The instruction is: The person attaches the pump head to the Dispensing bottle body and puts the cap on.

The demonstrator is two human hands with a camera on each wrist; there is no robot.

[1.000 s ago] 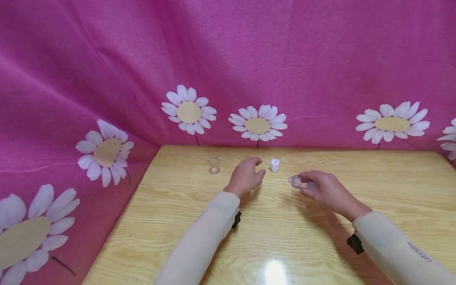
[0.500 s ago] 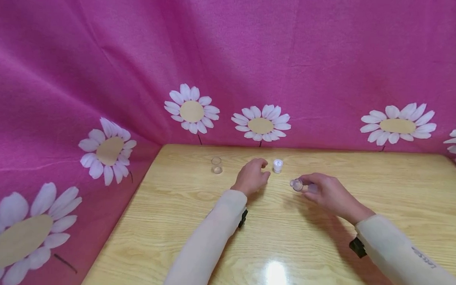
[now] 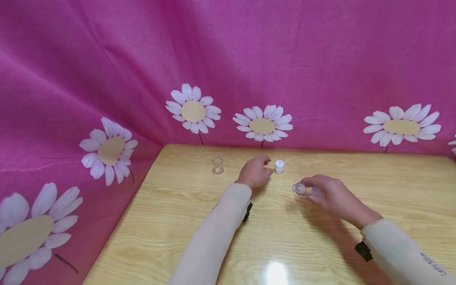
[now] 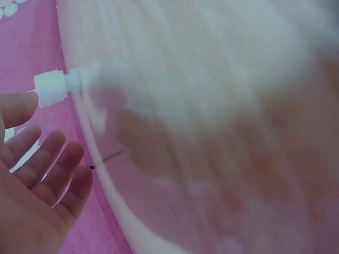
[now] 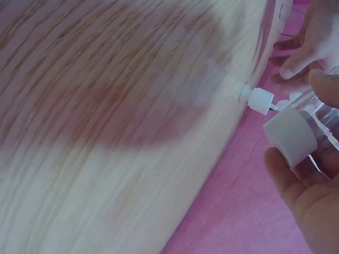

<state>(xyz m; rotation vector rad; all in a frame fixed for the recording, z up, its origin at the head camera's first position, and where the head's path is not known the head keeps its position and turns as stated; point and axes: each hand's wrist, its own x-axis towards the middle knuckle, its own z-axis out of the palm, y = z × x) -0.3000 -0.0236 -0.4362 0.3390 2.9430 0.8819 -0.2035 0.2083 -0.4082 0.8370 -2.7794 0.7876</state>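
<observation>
Toward the far left corner of the wooden desk (image 3: 165, 207): upright clear cylindrical cup (image 3: 218, 166).
Left hand (image 3: 255, 172): fingers loose, just beside white plastic-looking cylinder (image 3: 279, 167) near the far edge; seemingly reaching, next needing a pinch.
Right hand (image 3: 329, 194): fingers grasping clear, whitish-ended cylinder (image 5: 290, 136).

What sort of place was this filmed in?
Probably a staged recording corner: a daisy-print cloth hangs behind a wood-grain table, with a small clear container standing on it.

Two clear containers (image 3: 218, 170) (image 3: 299, 188), one white piece (image 3: 279, 167) (plus two hands (image 3: 254, 172) (image 3: 333, 195)).
</observation>
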